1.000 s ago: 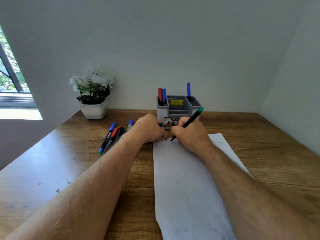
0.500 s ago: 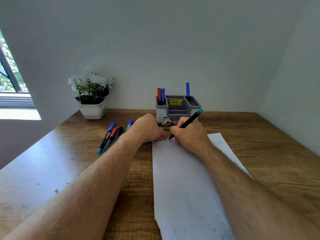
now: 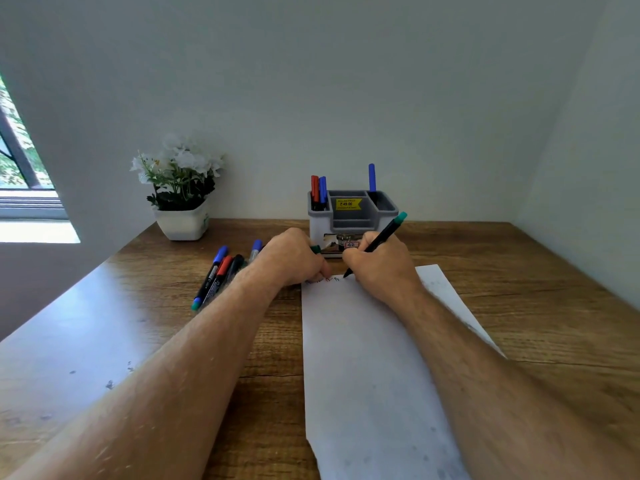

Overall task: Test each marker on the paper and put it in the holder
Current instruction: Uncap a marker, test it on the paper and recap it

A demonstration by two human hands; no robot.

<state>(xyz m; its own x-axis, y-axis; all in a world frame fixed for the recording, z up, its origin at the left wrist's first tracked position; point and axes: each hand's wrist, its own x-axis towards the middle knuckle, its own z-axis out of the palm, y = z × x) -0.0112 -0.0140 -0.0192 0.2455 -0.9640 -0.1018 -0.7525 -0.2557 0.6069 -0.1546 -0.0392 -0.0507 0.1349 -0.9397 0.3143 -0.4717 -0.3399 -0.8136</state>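
My right hand (image 3: 379,268) grips a black marker with a green end (image 3: 382,237), its tip touching the top edge of the white paper (image 3: 363,358) beside small scribbles. My left hand (image 3: 294,259) rests at the paper's top left corner and holds the marker's green cap (image 3: 315,249) in curled fingers. Behind the hands stands the grey and white holder (image 3: 351,216) with a red marker (image 3: 314,188) and two blue markers (image 3: 372,177) upright in it. Several loose markers (image 3: 216,275) lie on the table left of my left hand.
A white pot of white flowers (image 3: 181,192) stands at the back left of the wooden table (image 3: 519,306). Walls close the back and right side. A window is at the far left.
The marker's tip has shifted a little along the paper's top edge while my right hand writes. My left hand has stayed at the corner.
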